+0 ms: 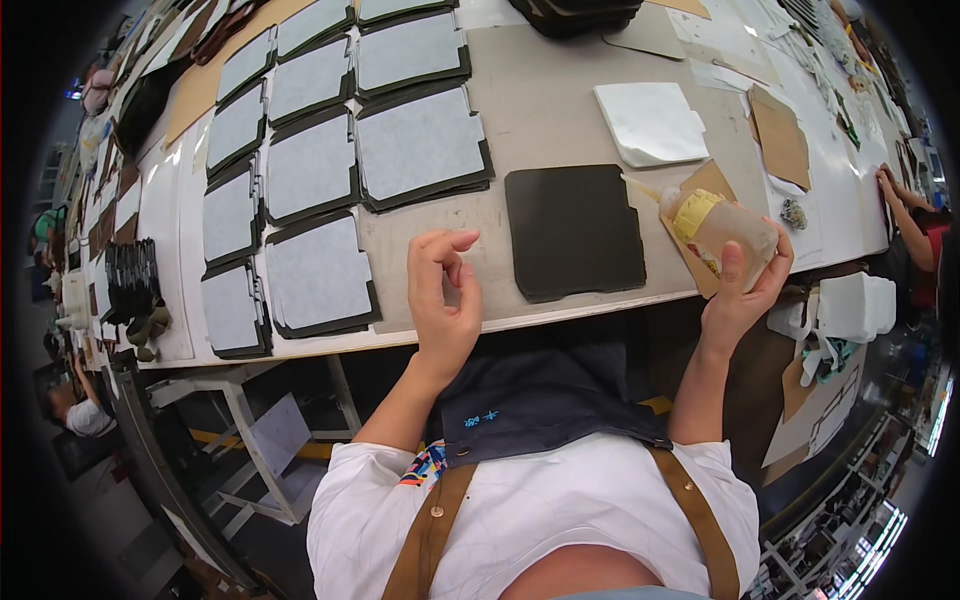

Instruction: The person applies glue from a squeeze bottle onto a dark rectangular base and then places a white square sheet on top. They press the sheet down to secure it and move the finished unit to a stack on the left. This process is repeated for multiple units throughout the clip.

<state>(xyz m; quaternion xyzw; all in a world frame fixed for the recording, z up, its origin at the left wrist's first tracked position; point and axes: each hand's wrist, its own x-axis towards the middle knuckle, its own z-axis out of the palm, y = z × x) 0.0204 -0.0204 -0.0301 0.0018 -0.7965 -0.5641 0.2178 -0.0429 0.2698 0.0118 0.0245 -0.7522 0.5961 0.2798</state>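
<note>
My right hand is wrapped round a translucent squeeze bottle with yellow tape about its neck. The bottle lies tilted, its thin nozzle pointing left to the upper right corner of a flat black panel. This panel, notched along its right side, rests near the table's front edge. Left of it, my left hand hovers with fingers loosely curled and a gap to the thumb; nothing shows in it. Further left lie several stacks of black panels faced with pale grey sheets, arranged in rows.
Behind the bottle sits a stack of white sheets. Brown card pieces lie to its right, and a dark pile stands at the back. Under the table's right front are white containers. Another person's arms reach in at far right.
</note>
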